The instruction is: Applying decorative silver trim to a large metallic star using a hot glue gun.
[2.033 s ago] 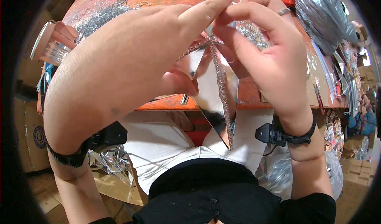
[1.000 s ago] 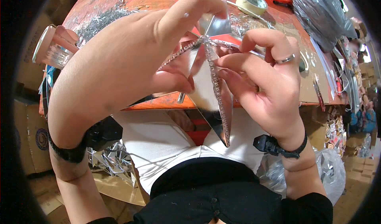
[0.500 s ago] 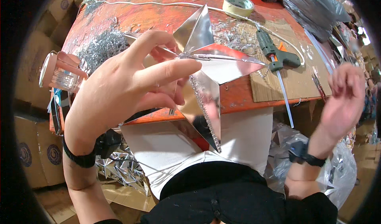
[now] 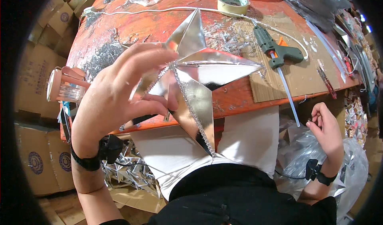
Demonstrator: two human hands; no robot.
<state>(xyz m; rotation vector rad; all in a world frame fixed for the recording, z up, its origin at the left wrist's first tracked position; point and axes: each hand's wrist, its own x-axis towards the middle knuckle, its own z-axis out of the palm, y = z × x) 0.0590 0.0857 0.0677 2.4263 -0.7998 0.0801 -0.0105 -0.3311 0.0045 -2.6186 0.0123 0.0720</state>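
My left hand holds a shiny silver folded star at its left side, thumb and fingers bent around one of its arms. Strips of sparkling silver trim run along some ridges and meet at the centre. The star stands over the table's front edge, its lowest point above my lap. My right hand hangs off the table at the right, its fingers curled together. Something small and dark may be at its fingertips, too small to name. On the cardboard right of the star lies a green glue gun with a glue stick in it.
Silver tinsel lies in a heap on the orange table. A masking tape roll sits at the back, near a white cord. Pliers rest on the cardboard sheet. A clear plastic bag is below right.
My right hand has dropped down and slightly left, away from the table's right side. The star has shifted slightly left, and my left hand's raised finger has folded in.
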